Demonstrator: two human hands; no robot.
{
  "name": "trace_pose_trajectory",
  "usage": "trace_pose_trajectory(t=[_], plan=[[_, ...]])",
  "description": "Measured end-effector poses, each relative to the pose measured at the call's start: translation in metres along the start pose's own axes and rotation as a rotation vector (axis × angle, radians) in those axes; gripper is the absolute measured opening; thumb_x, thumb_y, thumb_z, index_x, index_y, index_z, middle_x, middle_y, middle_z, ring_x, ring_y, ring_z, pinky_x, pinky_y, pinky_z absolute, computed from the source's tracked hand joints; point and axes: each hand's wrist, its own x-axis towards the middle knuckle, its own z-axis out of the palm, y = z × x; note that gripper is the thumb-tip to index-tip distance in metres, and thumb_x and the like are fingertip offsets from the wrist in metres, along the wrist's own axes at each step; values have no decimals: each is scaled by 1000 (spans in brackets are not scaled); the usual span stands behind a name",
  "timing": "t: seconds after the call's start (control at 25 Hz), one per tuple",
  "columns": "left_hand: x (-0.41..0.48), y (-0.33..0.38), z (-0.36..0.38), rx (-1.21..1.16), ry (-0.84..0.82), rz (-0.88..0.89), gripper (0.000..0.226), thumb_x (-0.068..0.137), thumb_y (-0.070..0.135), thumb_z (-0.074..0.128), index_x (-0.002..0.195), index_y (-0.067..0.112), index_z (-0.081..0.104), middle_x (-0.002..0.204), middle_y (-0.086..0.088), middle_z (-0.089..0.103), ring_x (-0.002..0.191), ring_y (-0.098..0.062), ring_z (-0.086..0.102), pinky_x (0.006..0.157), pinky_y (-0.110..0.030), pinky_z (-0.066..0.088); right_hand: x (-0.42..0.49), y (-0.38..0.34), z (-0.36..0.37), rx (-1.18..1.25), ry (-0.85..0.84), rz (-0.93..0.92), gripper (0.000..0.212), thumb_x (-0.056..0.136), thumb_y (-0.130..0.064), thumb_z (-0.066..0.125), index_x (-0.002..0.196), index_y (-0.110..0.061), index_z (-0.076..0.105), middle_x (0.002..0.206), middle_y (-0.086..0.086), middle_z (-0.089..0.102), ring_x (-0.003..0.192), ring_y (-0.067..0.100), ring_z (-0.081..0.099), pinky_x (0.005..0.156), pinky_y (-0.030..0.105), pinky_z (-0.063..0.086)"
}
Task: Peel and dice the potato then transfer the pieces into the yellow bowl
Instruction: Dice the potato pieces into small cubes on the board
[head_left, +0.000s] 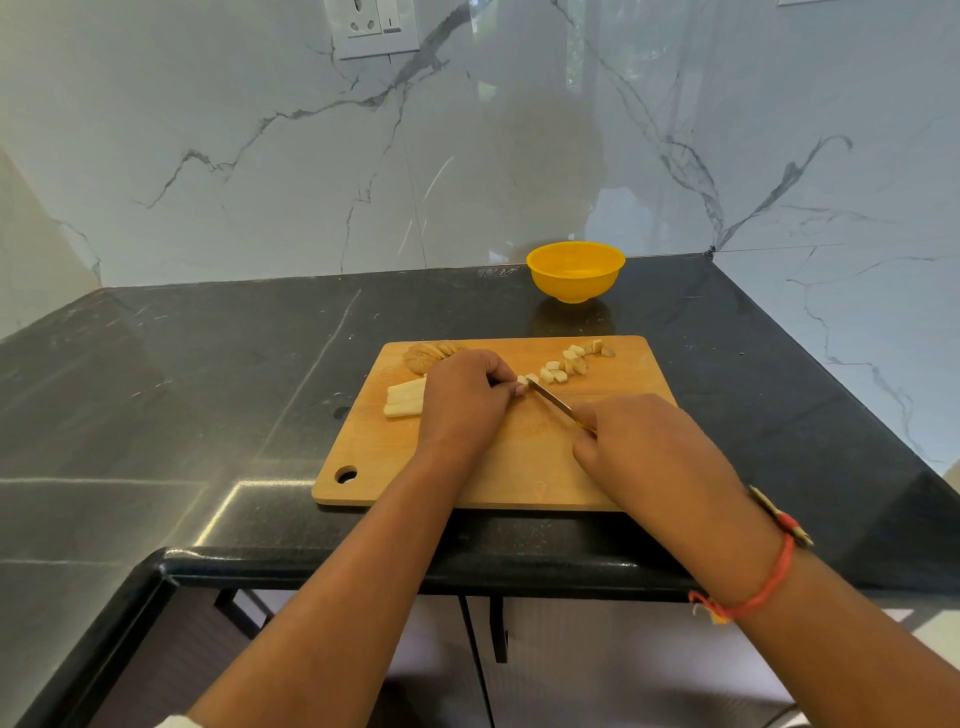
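A glossy black stone worktop (208, 389) meets a white, grey-veined marble wall (260, 156). On it lies a pale wooden cutting board (519, 467). The left hand (462, 400) arches over the potato strips (405, 397), its grip pinched on their cut end. The right hand (644, 447), red thread (769, 582) at the wrist, has its grip closed round the knife (550, 397), blade tip against that end. Small cubes (566, 361) trail toward the far right corner, brown peels (428, 356) sit at the far edge, and the round yellow bowl (575, 270) stands beyond the board, apart.

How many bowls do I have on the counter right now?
1: the round yellow plastic bowl, on the black stone counter behind the wooden cutting board. None looks hidden.
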Motion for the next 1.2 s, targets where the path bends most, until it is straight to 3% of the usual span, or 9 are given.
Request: trace_pose_trajectory(t=[0.08,0.2,0.28,0.48,0.72,1.0,1.2], plan=[[0,0,0,5,-8,-11,5,85,25,78,85,20,77,78,14,64,75,1,57,68,-11,41,-13,3,-8,-34,24,-1,32,103,-29,39,124,-30,64,92,-3,62,85,14,61,83,32,54],[-1,0,-1,22,-14,-17,8,84,27,78,89,21,77,81,14,64,78,-2,57,71,-15,43,-25,4,-12,20,228,-51,31,102,-30,41,119,-27,67,81,-6,61,72,11,58,75,27,53],[-2,0,-1,14,-14,-27,10,84,28,78,91,21,77,84,12,66,79,-3,58,68,-12,41,-20,1,-10,41,273,-68,32,102,-31,42,121,-26,67,78,-8,58,68,9,54,70,25,50],[-2,0,-4,7,-5,-31,9,85,26,77,92,21,79,84,12,69,78,-1,58,75,-14,44,5,-9,2,75,246,-87,33,101,-34,44,123,-27,69,87,-4,66,78,12,58,73,29,54],[-1,-2,-4,6,-7,-19,7,86,22,75,91,20,79,87,9,72,83,-3,60,86,-24,49,21,-13,12,79,204,-62,32,101,-36,45,114,-24,72,80,-4,61,72,11,54,62,25,44],[0,-3,-3,-3,-18,-17,4,86,19,75,86,21,79,78,15,66,77,0,58,78,-16,45,35,-19,16,37,139,-33,27,99,-32,46,109,-21,70,75,-3,53,70,13,52,57,27,39],[-1,-3,-2,-4,-8,-11,5,87,17,74,84,21,76,78,14,65,77,-1,59,72,-15,45,4,-4,6,55,69,-41,27,101,-34,45,109,-28,69,78,-5,59,73,12,56,67,27,51]])
